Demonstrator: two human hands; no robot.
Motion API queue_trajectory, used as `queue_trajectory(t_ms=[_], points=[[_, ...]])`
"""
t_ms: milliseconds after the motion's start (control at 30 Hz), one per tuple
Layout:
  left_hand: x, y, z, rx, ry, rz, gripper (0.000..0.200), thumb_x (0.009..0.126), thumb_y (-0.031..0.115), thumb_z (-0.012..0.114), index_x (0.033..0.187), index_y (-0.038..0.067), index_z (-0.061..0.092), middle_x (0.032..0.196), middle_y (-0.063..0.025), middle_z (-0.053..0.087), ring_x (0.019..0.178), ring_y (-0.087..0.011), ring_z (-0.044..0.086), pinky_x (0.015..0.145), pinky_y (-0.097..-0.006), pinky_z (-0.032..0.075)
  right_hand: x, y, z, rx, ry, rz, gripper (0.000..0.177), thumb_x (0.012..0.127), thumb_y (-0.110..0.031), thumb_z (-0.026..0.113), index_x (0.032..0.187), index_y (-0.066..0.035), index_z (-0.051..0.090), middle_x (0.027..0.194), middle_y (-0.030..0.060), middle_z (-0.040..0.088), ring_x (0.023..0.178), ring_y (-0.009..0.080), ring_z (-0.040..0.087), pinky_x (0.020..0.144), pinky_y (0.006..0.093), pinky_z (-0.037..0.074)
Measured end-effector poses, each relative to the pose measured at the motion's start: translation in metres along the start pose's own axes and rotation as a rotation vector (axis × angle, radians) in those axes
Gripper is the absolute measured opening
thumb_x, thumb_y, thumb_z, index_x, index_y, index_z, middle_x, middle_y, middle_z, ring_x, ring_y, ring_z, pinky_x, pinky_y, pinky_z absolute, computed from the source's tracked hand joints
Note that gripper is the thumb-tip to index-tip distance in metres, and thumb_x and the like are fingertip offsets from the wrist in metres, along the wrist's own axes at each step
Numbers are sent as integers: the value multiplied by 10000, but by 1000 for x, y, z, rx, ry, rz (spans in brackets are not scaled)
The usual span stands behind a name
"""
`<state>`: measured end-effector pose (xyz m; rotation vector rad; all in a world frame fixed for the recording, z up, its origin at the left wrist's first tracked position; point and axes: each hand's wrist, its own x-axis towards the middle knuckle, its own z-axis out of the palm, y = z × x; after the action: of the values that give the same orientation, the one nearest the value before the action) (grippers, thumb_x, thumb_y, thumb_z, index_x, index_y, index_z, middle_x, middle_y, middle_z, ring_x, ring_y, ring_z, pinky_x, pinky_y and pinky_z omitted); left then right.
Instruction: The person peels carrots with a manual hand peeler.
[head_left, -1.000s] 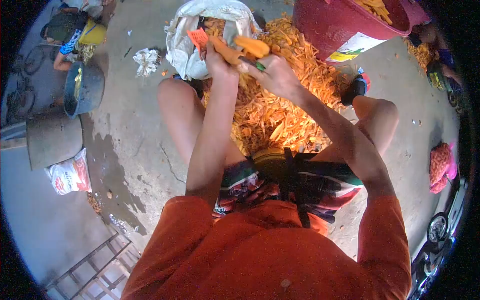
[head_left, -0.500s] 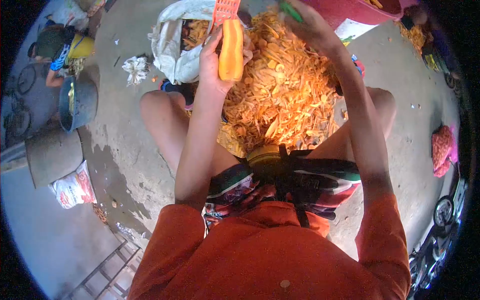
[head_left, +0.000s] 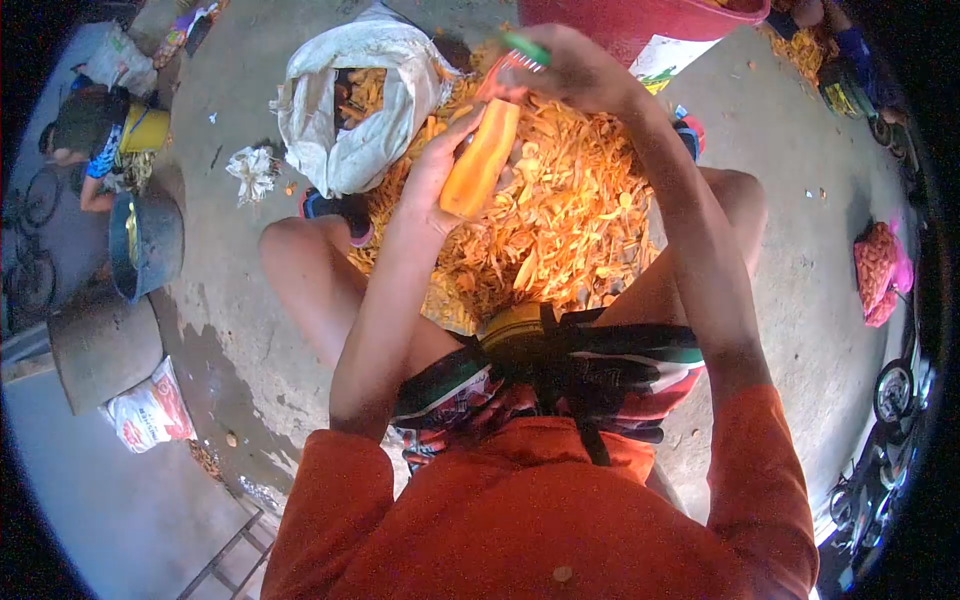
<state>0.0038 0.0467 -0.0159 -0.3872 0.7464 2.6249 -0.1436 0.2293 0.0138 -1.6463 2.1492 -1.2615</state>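
My left hand (head_left: 446, 172) is closed round a long orange vegetable (head_left: 481, 160) with smooth, flat-cut sides, tilted with its top to the right. At its far end is a red slotted plastic piece (head_left: 503, 78). My right hand (head_left: 575, 72), smeared by motion, grips a green-handled tool (head_left: 527, 48) close above the red piece; the tool's working end does not show clearly. Beneath both hands spreads a heap of orange peelings and slices (head_left: 560, 220), lying between my bent legs.
A white woven sack (head_left: 400, 95) with orange pieces inside stands left of the heap. Behind the heap is a red tub (head_left: 620, 35). At left, a person (head_left: 95, 130) bends by a dark basin (head_left: 160, 245). A pink-red bag (head_left: 880, 275) and motorbikes (head_left: 890, 390) are at right.
My right hand has come down and left, bringing the green-handled tool to the far end of the vegetable. The vegetable has gone from upright to tilted rightward. The view has shifted slightly.
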Motion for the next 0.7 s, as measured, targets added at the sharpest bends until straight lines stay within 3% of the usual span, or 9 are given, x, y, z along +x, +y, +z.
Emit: queue_trajectory(t_ms=[67,100,167,200,300,333,433,567,700], points=[[-6,6,-3,-77,76,-20,343,975,282,586,1241,67,574,1069,-81,639,882,-208,631,669,-309,543,-6,3,-14,71,247,176,303,955,-225,649,1183,-30,605,949,0,650,852,82,589,742,261,491],[-7,9,-6,-81,82,-8,343,975,282,586,1241,67,574,1069,-81,639,882,-208,631,669,-309,543,-5,-1,-17,76,237,167,303,955,-225,649,1183,-30,605,949,0,650,852,82,589,742,261,491],[-8,17,-13,-104,88,49,315,972,283,595,1203,69,592,1034,-75,655,851,-201,640,668,-302,546,-3,-22,-22,404,285,93,153,961,-170,625,1037,-37,628,998,62,695,920,151,653,826,321,526],[-8,20,-11,-66,68,100,302,970,277,600,1201,82,596,1007,-74,662,811,-193,643,650,-295,540,0,-46,-20,628,194,6,175,920,-133,685,1052,-33,628,1002,37,681,924,126,622,844,307,518],[-9,27,-13,-58,63,132,326,955,285,626,1186,58,594,1030,-86,675,865,-201,679,658,-330,586,6,-54,17,495,82,29,261,866,-98,748,1084,-32,622,994,20,666,943,102,592,855,287,504],[-7,26,-7,64,170,186,355,957,278,618,1233,59,573,1100,-90,663,946,-213,671,749,-350,587,7,-58,24,570,40,39,317,839,-63,770,1119,-43,623,1014,-14,631,973,87,572,882,269,468],[-23,26,12,96,198,211,357,979,291,573,1248,56,569,1125,-109,659,908,-225,680,763,-357,593,8,-52,35,493,47,49,297,845,-104,772,1097,-38,632,996,10,658,953,104,589,862,282,496],[-14,29,-12,226,159,278,385,967,303,595,1266,64,561,1147,-100,651,982,-219,664,801,-354,573,7,-42,34,345,21,-30,302,843,-136,778,1095,-34,647,957,24,669,905,111,599,819,292,502],[-12,28,-12,259,167,308,393,972,306,593,1278,63,551,1159,-91,649,1002,-214,658,834,-355,560,8,-42,36,389,15,-28,306,840,-137,781,1098,-34,653,948,28,677,891,109,602,809,292,506]])
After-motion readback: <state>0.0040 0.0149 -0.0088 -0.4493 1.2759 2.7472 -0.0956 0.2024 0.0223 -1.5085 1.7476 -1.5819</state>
